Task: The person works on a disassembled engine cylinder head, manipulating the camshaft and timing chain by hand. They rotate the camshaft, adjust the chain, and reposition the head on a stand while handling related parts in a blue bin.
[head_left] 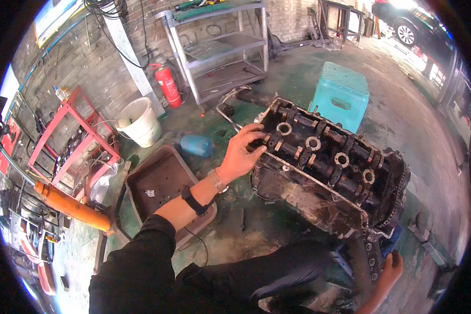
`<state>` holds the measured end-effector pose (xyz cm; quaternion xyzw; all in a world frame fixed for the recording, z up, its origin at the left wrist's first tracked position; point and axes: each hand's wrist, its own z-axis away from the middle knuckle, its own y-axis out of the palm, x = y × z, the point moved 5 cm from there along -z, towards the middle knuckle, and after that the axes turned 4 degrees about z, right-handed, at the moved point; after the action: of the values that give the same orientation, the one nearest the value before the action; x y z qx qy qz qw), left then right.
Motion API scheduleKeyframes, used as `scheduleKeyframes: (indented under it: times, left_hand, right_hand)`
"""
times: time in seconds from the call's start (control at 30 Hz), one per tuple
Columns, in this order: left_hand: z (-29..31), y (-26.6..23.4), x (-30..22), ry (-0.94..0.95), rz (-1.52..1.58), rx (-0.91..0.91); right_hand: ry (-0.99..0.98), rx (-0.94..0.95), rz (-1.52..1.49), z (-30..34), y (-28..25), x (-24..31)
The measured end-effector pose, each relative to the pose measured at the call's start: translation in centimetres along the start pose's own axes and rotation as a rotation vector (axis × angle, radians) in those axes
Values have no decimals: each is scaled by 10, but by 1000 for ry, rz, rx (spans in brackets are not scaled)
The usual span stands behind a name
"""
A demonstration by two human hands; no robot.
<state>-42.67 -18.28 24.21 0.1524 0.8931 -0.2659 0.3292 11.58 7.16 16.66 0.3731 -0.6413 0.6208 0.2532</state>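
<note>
A dark, oily engine cylinder head (pixel 319 152) with its camshafts exposed sits on the engine block in front of me. Several pale rings stand in a row along its middle. My left hand (pixel 242 152) reaches to its left end, fingers curled and thumb bent in around a small part by the end of a camshaft. What lies between the fingertips is hidden. Low at the right, my right hand (pixel 391 272) is beside a dark strip with several round metal-rimmed holes (pixel 372 261). Its fingers show only in part, and whether they touch the strip is unclear.
A brown drain tray (pixel 136 196) and a blue container (pixel 196 145) lie left of the engine. Behind are a white bucket (pixel 139 123), a fire extinguisher (pixel 168 86), a grey shelf cart (pixel 220 49) and a turquoise stool (pixel 340 91). An orange cylinder (pixel 76 206) is at far left.
</note>
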Motion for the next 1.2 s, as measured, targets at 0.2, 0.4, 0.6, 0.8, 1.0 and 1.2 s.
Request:
scheduleKeyframes:
  times: [0.2,0.4,0.6,0.8,1.0,1.2]
  left_hand:
    - [6,10,-2,125,-109,5]
    - [9,13,-6,228,-197,17]
    - [10,11,-7,267,-267,63]
    - [7,8,-5,282,-268,113]
    - [6,5,-7,341,-252,136]
    - [4,3,-2,406,-295,195]
  right_hand:
    - [-30,-9,-50,-1,0,-4]
    - [-38,26,-6,1,-2,-2]
    - [56,19,36,-4,-6,-19]
    - [101,50,102,-12,-17,-38]
    - [61,7,85,-6,-18,-32]
    - [-1,44,176,-17,-18,-42]
